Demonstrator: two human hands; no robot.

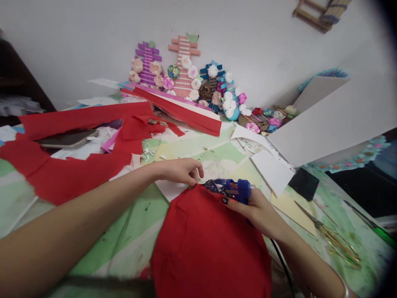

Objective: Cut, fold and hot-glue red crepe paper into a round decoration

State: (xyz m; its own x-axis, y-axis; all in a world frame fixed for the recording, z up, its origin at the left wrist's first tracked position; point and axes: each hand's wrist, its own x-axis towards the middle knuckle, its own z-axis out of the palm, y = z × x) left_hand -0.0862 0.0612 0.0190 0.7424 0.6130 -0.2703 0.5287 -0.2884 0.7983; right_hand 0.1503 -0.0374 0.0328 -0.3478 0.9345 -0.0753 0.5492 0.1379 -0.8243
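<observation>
My right hand (252,207) is wrapped round a blue hot glue gun (229,188), its nozzle pointing left and a stub of glue stick showing at the back. A large red paper piece (211,244) with folded edges hangs over the near table edge. At its top edge my left hand (186,170) pinches the red paper between thumb and finger, close to the nozzle. Part of a white sheet (170,188) shows beneath the left hand. A black cord (282,265) runs down below the right wrist.
Red paper scraps (77,178) and a phone (68,138) lie at the left. Gold-handled scissors (338,244), a black flat object (304,183) and white card (273,169) lie right. Flower-decorated stick crafts (186,70) lean on the wall. A large white panel (335,120) rises at the right.
</observation>
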